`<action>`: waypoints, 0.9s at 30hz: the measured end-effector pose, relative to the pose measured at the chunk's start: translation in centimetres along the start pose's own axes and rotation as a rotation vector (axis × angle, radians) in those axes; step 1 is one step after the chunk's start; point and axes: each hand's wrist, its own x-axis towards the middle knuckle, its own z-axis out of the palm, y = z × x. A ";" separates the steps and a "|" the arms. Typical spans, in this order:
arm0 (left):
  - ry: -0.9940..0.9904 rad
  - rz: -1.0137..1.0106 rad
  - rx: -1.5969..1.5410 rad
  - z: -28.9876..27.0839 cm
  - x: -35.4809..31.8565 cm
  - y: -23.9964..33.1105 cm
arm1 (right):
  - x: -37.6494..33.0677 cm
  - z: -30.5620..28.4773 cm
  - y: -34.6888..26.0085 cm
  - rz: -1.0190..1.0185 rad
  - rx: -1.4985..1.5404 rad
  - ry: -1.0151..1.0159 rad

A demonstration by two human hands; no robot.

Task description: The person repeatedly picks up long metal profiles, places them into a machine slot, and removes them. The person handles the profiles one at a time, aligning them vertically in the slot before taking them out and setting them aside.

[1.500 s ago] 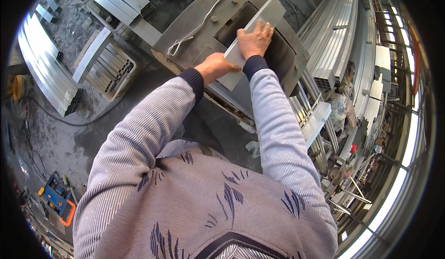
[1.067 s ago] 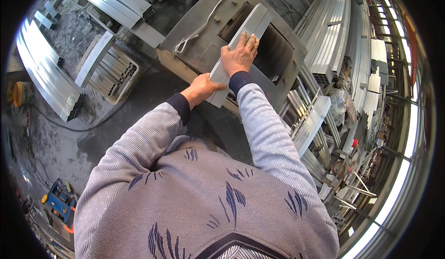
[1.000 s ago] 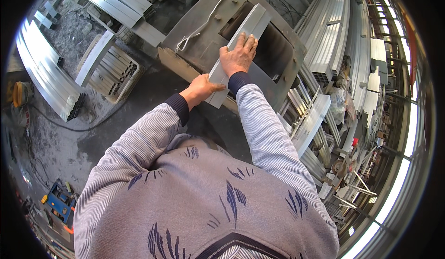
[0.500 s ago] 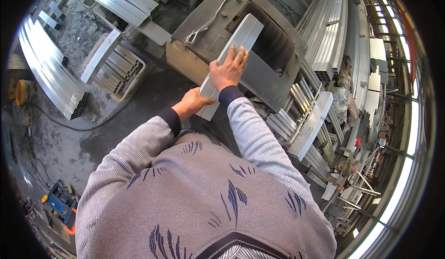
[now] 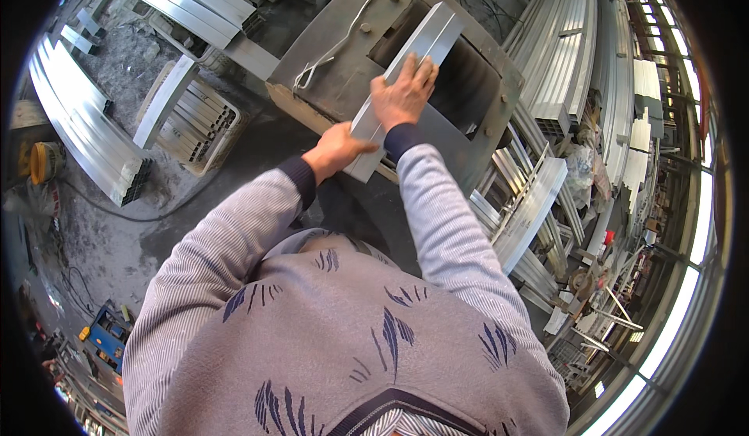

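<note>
A length of silver rectangular metal tube (image 5: 431, 36) lies slantwise across the opening of a grey metal machine (image 5: 316, 49). In that opening is a dark, ribbed surface (image 5: 472, 81); the tube covers part of it. Around the tube's near end my left hand (image 5: 337, 153) is closed, with the thumb across the top. Farther up, my right hand (image 5: 404, 94) grips the tube from above, its fingers bent over the upper face. The tube's underside is hidden, so I cannot tell exactly where it touches the machine.
A white crate (image 5: 226, 128) of cut tubes stands at left, beside a stack of long tubes (image 5: 86, 124). More long profiles (image 5: 550, 53) lie at right, near a rack with a pale bar (image 5: 530, 209). A dark hose (image 5: 148, 217) crosses the floor.
Both hands and the tube have shifted forward and slightly right, so the tube's far end reaches farther over the machine opening. Both hands keep their hold.
</note>
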 end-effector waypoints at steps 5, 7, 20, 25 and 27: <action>-0.016 -0.079 0.175 1.9 8.9 8.3 | 10.4 0.9 5.2 0.108 -0.035 -0.123; -0.020 -0.181 0.240 2.3 10.5 9.9 | 11.6 1.1 5.8 0.128 -0.038 -0.156; -0.064 -0.032 -0.042 1.1 -0.2 -0.1 | 0.0 -1.7 -0.1 0.079 -0.118 -0.171; -0.056 -0.072 -0.023 0.5 -3.5 -2.2 | -3.3 -2.6 -2.3 0.077 -0.104 -0.192; -0.072 -0.073 -0.039 0.0 -4.8 -2.8 | -4.5 -2.9 -3.1 0.089 -0.090 -0.206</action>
